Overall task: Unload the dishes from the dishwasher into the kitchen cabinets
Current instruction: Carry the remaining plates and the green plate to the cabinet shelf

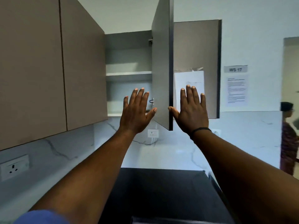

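Note:
An upper kitchen cabinet point(129, 75) stands open, its grey shelves bare as far as I can see. Its door point(161, 70) swings out edge-on toward me. My left hand point(137, 112) is raised flat in front of the cabinet opening, fingers spread, holding nothing. My right hand point(191, 109) is raised flat on the other side of the door, fingers apart, its thumb at the door's edge. No dishes and no dishwasher are in view.
A second open door point(197, 50) with a taped paper sheet stands behind my right hand. Closed cabinets point(48, 70) fill the left. Below lie a dark countertop point(161, 191), a marble backsplash and wall sockets point(14, 167). A person point(288, 136) stands at the far right.

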